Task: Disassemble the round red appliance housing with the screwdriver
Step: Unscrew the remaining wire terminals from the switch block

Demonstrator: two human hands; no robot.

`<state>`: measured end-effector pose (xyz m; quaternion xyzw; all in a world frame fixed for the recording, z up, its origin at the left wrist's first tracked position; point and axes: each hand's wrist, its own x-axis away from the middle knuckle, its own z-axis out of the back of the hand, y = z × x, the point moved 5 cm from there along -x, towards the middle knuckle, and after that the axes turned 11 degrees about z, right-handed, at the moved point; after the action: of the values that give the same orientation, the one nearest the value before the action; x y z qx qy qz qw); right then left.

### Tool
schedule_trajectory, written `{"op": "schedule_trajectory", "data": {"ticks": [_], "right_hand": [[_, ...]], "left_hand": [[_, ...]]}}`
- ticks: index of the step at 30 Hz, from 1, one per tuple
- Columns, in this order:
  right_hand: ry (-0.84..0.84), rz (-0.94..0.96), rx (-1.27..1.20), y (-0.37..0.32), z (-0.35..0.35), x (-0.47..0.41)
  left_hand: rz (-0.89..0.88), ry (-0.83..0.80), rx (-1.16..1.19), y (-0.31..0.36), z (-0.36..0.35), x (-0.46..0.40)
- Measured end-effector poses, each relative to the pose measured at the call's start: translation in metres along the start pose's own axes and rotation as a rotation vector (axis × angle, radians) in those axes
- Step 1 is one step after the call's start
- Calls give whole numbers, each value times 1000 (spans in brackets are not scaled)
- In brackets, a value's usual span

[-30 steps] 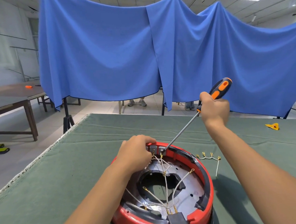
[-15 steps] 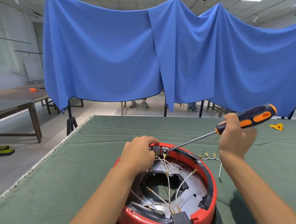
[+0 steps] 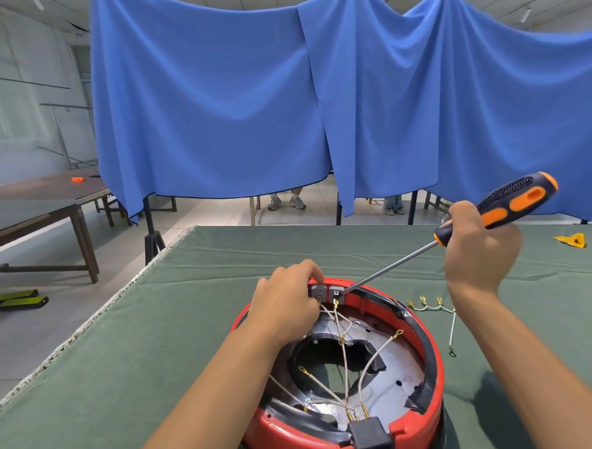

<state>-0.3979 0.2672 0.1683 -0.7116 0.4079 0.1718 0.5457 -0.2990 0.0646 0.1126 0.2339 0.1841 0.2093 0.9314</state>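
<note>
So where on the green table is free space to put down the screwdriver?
Bare green cloth lies left of the red housing, up to the table edge, and beyond it. The right side is crowded: loose white wires beside the housing and a yellow piece farther back.

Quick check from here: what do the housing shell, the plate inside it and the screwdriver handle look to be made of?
Housing: likely moulded plastic, glossy red with a soft sheen on its rim. Plate: sheet metal, bare silver, reflective, with punched holes. Screwdriver handle: probably hard plastic with rubbery grip, matte dark with orange inserts and a dotted texture; its shaft looks like polished steel.
</note>
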Motion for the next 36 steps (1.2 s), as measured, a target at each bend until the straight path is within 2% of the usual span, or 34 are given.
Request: {"op": "schedule_trajectory", "data": {"ticks": [5,8,10,13,16,20,28,34,36], "right_hand": [[-29,-15,96,11,-10,-11],[-58,-110,185,25,-20,-23],[-110,-197,277,36,-31,-28],[-275,-269,388,48,-57,-20],[-302,-286,386,52,-67,-15],[-226,-280,284,43,-53,-17],[110,-161,-55,15,9,-2],[175,-130,-135,5,19,5],[141,-124,-142,4,18,11]], "left_hand": [[-21,20,-12,0,-1,-1],[-24,17,-6,0,-2,-1],[-16,6,-15,0,-2,-1],[-9,-11,-36,-2,-2,-1],[-34,-20,-61,-1,-4,-1],[-44,-18,-58,-3,-5,-3],[-38,-13,-43,-4,-3,-5],[-37,-17,-30,-1,-3,-3],[-61,1,-28,1,-3,-2]]}}
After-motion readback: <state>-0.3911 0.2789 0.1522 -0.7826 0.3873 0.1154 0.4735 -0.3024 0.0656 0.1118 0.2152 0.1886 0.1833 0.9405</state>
